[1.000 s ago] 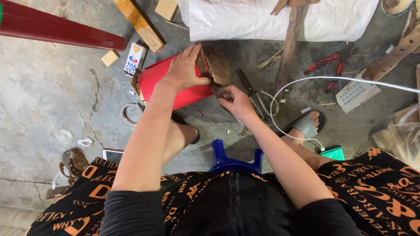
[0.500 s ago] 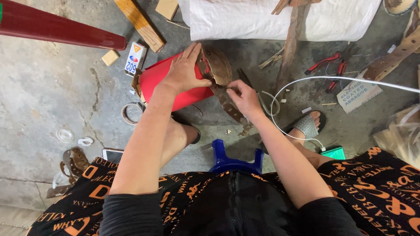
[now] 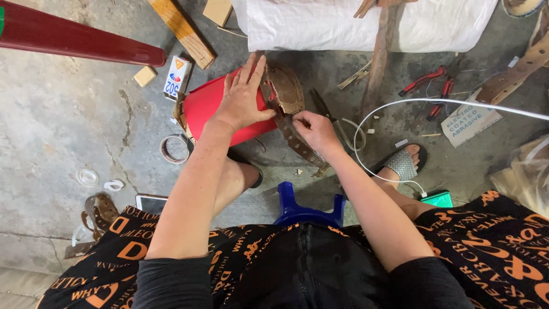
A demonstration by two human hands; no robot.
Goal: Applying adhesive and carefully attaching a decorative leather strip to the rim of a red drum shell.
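Pressing flat on a red sheet [image 3: 209,109] just above the middle of the frame, the left hand [image 3: 243,97] lies with its fingers spread and stretched toward the upper edge, gripping nothing, only bearing down. Right of it, the right hand [image 3: 314,130] is nearly closed, thumb and forefinger pinched on a brown perforated strip [image 3: 297,143] that runs down and to the right from a curved brown leather piece [image 3: 286,86] lying at the red sheet's right edge. How much of the strip passes under the palm cannot be made out.

Scissors [image 3: 329,114] lie on the concrete floor [image 3: 68,126] just right of that hand, partly behind its knuckles. A white cable [image 3: 400,103] loops past them toward the right edge. Red-handled pliers [image 3: 426,83] sit further right. At the upper left, a dark red pole [image 3: 74,37] is cut off by the frame, as is the white sack [image 3: 343,23] along the top. The blue stool [image 3: 306,209] at lower centre is mostly hidden by the person's lap.
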